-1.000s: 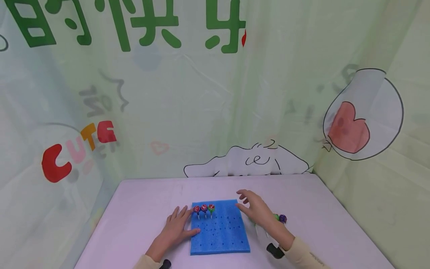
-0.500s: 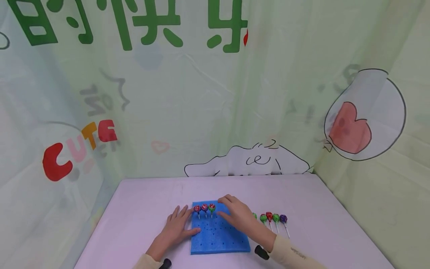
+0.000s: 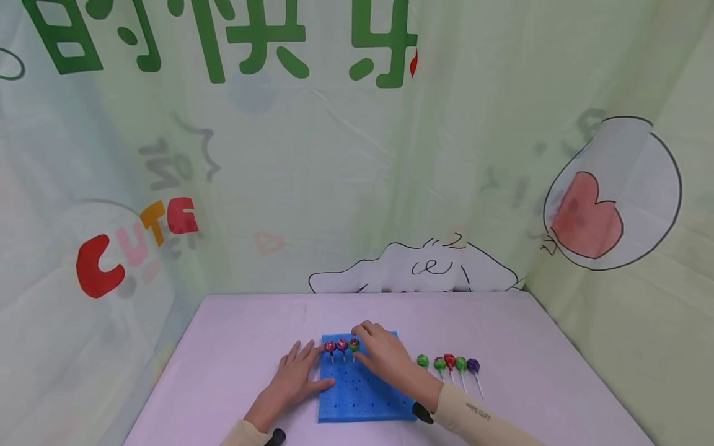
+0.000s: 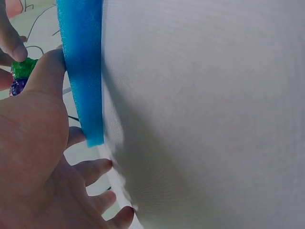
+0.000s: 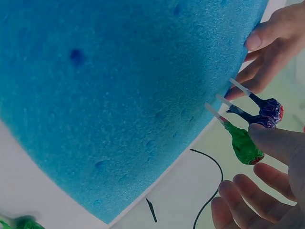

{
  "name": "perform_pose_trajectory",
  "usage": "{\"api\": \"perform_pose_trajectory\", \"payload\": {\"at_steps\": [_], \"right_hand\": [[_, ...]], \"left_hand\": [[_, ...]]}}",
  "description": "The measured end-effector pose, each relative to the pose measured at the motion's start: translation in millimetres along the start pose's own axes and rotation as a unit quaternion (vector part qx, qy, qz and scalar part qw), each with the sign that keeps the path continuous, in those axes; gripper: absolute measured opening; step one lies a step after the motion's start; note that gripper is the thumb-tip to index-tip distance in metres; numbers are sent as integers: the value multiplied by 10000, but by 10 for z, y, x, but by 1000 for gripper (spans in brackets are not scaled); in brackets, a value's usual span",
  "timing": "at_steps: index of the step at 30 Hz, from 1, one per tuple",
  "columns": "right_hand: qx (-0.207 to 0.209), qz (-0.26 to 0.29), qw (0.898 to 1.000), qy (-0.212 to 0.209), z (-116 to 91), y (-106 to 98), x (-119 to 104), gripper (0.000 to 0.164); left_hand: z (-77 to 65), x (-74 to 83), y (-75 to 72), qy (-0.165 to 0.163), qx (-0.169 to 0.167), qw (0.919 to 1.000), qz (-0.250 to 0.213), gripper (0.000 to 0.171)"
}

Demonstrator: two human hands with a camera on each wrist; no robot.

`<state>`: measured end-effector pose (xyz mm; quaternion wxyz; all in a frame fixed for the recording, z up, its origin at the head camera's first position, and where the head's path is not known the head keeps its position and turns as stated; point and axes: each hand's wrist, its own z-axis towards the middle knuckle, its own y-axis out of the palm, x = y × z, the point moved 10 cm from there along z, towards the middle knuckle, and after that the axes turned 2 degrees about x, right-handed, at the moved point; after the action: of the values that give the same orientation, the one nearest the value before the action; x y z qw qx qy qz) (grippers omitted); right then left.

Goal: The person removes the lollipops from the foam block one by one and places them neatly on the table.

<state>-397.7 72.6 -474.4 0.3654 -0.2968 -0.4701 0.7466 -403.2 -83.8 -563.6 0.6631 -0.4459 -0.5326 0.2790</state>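
A blue foam board (image 3: pixel 357 409) with rows of holes lies on the table. Three lollipops stand in its far-left row: two purple-and-red ones, the leftmost lollipop (image 3: pixel 330 347) and the middle lollipop (image 3: pixel 342 344), and a green-and-red lollipop (image 3: pixel 354 343). Around the green one's head, my right hand (image 3: pixel 387 359) has its thumb and fingers spread. In the right wrist view, the thumb overlaps the green wrapper (image 5: pixel 244 143) and a fingertip is close to its end; no firm pinch shows. My left hand (image 3: pixel 291 375) rests along the board's left edge, fingers spread, thumb on top.
Right of the board, several loose lollipops lie in a row, among them a red lollipop (image 3: pixel 449 360) and a purple lollipop (image 3: pixel 473 365). A pale table (image 3: pixel 245 328) lies beneath, with a printed curtain (image 3: pixel 279 186) behind and at both sides.
My right hand has moved left from the board's right edge to the green lollipop, uncovering the loose lollipops on the right. The left hand has stayed on the board's left edge.
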Motion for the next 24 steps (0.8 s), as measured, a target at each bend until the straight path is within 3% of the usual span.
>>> {"api": "perform_pose_trajectory", "payload": {"at_steps": [10,24], "right_hand": [[-47,-150,9999,22,6,30,5,30],[26,-47,9999,104,5,-55,26,30]], "left_hand": [[27,-42,40,-24,-20,10000,45,88],[74,-110,114,-78,-156,9998,51,92]]}}
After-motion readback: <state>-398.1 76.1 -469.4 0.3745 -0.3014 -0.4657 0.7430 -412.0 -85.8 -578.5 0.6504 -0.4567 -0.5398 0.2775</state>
